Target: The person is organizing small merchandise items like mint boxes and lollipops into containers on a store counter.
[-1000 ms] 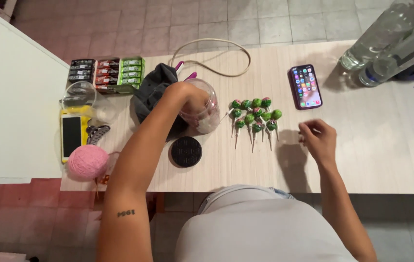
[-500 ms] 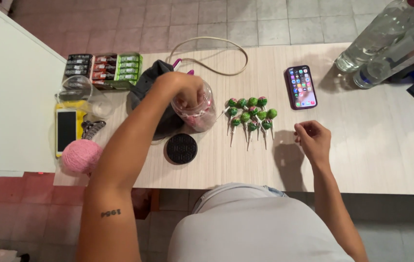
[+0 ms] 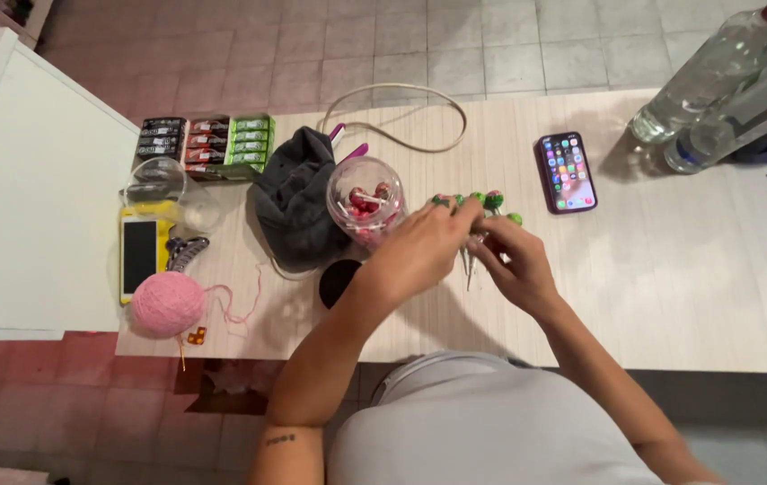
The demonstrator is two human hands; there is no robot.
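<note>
Both my hands meet over a cluster of green lollipops [image 3: 492, 200] lying on the pale wooden table [image 3: 671, 287]. My left hand [image 3: 418, 248] reaches across from the left and covers most of them, fingers curled around the heads. My right hand [image 3: 515, 266] pinches their sticks from the right. Only a few green heads show above my fingers. Just left of my hands stands a clear round jar [image 3: 364, 199], open, with red lollipops inside. Its black lid [image 3: 337, 280] lies flat in front of it, partly behind my left forearm.
A dark grey cloth [image 3: 296, 202] lies left of the jar. A lit phone [image 3: 567, 171] rests to the right, with clear bottles [image 3: 714, 75] at the far right. A pink yarn ball [image 3: 166, 304], yellow-cased phone [image 3: 139, 256], glass cup [image 3: 157, 185], gum packs [image 3: 207, 145] and cable [image 3: 394, 115] crowd the left.
My left hand has left the jar and moved right onto the green lollipops. My right hand has slid left to join it, and the spread lollipops are now bunched under both hands.
</note>
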